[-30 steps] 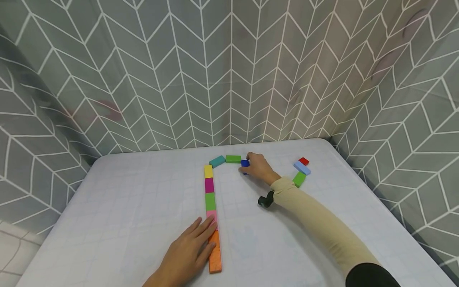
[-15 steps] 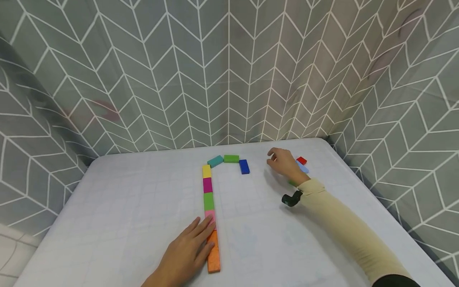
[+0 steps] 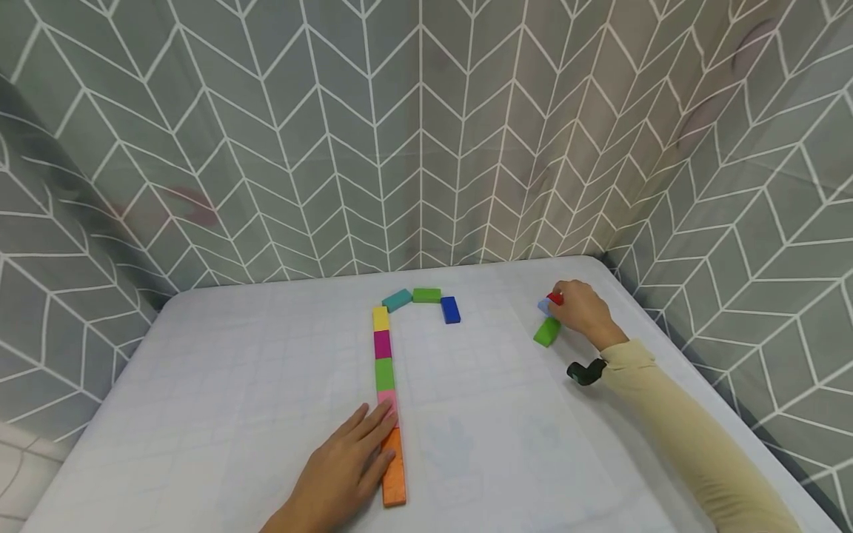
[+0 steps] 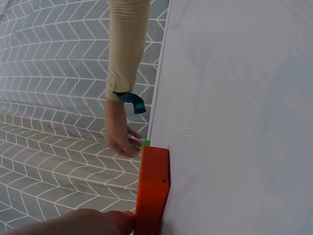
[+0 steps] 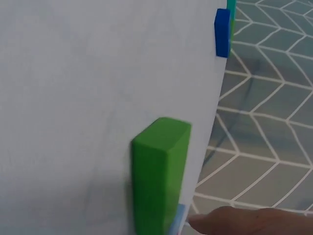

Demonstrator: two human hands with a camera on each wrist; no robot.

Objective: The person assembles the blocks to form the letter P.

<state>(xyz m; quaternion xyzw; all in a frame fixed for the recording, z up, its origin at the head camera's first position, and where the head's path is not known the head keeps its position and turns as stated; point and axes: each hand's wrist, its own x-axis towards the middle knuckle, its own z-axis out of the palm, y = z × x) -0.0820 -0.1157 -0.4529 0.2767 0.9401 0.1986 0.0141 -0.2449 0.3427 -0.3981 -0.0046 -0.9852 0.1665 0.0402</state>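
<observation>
My left hand (image 3: pixel 340 466) lies with extended fingers against the near end of a row of blocks. Its fingertips rest on the pink block (image 3: pixel 383 398), and its thumb is at the orange block (image 3: pixel 395 474), which stands out large in the left wrist view. At the right of the table, my right hand (image 3: pixel 586 314) has its fingertips around a small red block (image 3: pixel 555 298), which they partly hide. Beside it lie a light blue block (image 3: pixel 544 306), partly covered by the hand, and a green block (image 3: pixel 548 332), seen close up in the right wrist view.
Farther along the row come light green (image 3: pixel 385 374), magenta (image 3: pixel 382 344) and yellow (image 3: pixel 380 318) blocks. A teal block (image 3: pixel 397 300), a green block (image 3: pixel 426 295) and a blue block (image 3: pixel 450 310) curve rightward. Patterned curtain (image 3: pixel 400 148) hangs behind the white table (image 3: pixel 233 385).
My right hand has let go of the blue block, leaving it at the end of the curve, and has moved right to the red block. The left hand has stayed in place.
</observation>
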